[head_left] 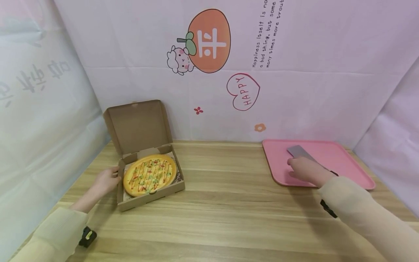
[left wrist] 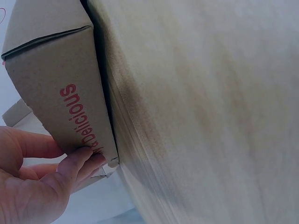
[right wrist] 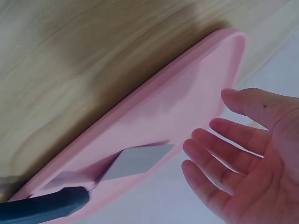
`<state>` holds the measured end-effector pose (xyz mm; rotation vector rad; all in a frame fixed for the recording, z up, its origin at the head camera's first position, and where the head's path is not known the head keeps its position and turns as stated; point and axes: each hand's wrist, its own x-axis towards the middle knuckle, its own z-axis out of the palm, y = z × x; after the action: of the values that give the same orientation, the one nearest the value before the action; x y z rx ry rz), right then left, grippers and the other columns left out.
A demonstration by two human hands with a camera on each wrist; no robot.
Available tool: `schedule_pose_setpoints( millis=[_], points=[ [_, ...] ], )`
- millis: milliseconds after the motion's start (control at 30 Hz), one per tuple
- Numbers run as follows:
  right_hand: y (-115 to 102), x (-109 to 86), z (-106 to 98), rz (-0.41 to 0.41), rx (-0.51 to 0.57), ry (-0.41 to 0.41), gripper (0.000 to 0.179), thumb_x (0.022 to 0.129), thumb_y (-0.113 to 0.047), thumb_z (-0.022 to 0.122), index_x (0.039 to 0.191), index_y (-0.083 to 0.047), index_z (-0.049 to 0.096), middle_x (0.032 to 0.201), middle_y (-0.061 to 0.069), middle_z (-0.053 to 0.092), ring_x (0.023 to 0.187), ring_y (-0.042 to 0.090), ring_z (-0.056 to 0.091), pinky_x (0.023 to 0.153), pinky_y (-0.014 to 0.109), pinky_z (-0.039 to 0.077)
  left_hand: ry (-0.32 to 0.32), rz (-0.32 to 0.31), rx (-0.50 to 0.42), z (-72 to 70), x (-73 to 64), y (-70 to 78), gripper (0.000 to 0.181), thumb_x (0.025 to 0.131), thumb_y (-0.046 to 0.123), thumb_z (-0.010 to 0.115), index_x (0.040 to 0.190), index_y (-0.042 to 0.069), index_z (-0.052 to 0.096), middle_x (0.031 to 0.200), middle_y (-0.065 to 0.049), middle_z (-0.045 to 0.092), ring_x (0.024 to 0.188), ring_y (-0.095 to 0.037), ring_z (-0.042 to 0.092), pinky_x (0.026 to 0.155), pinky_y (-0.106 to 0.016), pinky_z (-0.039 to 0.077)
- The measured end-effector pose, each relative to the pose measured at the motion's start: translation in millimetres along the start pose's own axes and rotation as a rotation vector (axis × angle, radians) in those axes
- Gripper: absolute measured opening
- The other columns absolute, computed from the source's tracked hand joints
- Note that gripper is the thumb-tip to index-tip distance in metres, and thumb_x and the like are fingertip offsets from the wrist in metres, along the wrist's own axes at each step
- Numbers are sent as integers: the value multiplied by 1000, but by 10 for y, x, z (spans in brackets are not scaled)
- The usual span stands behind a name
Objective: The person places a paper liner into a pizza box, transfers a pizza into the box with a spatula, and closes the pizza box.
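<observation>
My left hand (head_left: 106,182) is at the left side of an open cardboard pizza box (head_left: 154,197). In the left wrist view its thumb and fingers pinch the box's side wall, which carries red lettering. Inside the box lies a round pizza (head_left: 150,174) with red sauce lines and green bits. Over a pink tray (head_left: 327,149), my right hand (head_left: 306,170) hovers with loosely bent fingers and nothing in them. A spatula with a flat grey blade (head_left: 302,152) and dark handle (right wrist: 46,205) lies in the tray, partly hidden by that hand in the head view.
The wood-grain table (head_left: 226,203) stretches between box and tray. A printed white cloth (head_left: 147,43) hangs behind, with further cloth at both sides. The box lid (head_left: 139,125) stands raised near the back cloth.
</observation>
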<state>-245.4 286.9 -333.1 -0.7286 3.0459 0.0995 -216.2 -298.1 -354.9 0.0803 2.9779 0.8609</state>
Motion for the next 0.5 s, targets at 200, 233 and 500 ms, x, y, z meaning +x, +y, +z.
schedule_pose_setpoints(
  millis=[200,233,500],
  points=[
    [-150,106,-9,4,-25,-48,14,81,-5,61,87,7,60,76,13,60,74,29,60,69,41,50,-3,-1,1,3,3,-5,49,88,-1,43,126,-26,26,128,-44,28,112,-53,39,88,-54,41],
    [-179,122,-20,12,-19,-68,15,82,-6,61,88,7,60,77,14,60,74,29,60,70,42,50,-2,-1,3,3,3,-5,49,88,-1,43,126,-26,26,127,-44,28,111,-53,39,88,-54,41],
    [-409,242,-107,9,23,-134,18,83,-5,57,95,8,60,89,18,62,86,33,59,79,46,47,-3,-9,13,-6,-5,8,49,88,0,43,126,-25,27,128,-43,29,111,-52,40,87,-53,42]
  ],
)
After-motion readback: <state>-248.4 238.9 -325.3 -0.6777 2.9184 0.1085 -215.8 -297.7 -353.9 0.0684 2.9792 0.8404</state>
